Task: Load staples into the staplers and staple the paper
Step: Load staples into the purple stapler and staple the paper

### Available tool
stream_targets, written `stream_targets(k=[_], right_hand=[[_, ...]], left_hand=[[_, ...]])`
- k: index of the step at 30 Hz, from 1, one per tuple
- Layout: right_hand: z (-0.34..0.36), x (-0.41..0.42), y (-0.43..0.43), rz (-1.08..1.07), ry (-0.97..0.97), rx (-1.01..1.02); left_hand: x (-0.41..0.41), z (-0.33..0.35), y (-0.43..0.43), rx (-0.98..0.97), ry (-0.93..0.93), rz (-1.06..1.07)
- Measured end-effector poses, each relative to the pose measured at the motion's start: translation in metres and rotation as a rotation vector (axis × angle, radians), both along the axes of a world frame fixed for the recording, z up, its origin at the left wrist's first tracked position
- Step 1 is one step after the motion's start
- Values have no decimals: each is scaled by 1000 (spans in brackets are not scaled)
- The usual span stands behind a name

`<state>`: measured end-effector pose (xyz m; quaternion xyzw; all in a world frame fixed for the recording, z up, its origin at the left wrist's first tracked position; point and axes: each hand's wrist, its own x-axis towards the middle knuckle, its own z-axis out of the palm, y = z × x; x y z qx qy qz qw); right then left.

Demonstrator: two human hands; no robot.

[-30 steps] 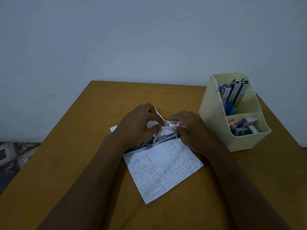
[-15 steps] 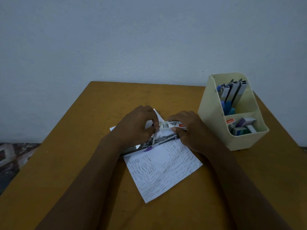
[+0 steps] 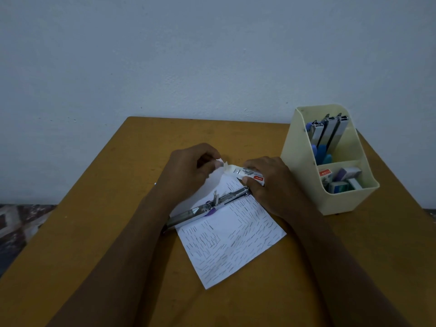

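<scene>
The right hand point(image 3: 271, 185) grips a small staple box point(image 3: 244, 175) near the table point(image 3: 113, 208) centre, and the left hand point(image 3: 188, 171) pinches its flap point(image 3: 224, 165) at 9 o'clock. The stapler point(image 3: 210, 207) lies unfolded on the paper point(image 3: 231, 241) at 6 o'clock — the organiser point(image 3: 304, 166) stands at 3 o'clock.

The left hand point(image 3: 188, 172) has lifted off the stapler point(image 3: 207, 207) and now pinches the flap of the box point(image 3: 245, 175), pulled open at frame centre. More of the stapler shows.
</scene>
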<state>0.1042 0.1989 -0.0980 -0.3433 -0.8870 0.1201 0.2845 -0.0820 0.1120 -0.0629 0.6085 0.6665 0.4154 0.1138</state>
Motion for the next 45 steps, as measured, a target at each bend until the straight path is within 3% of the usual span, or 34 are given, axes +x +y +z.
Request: stream_targets(k=[8, 16, 26, 32, 45], right_hand=[[15, -6, -12, 114, 153, 188], [17, -8, -14, 168, 194, 181], [22, 3, -13, 270, 149, -167], [18, 2, -12, 289, 3, -75], [19, 3, -14, 300, -53, -88]], left_hand=[[4, 7, -1, -14, -313, -94], [12, 8, -2, -38, -326, -122], [-9, 17, -14, -218, -315, -258], [-14, 19, -17, -282, -291, -279], [-15, 21, -20, -386, -275, -320]])
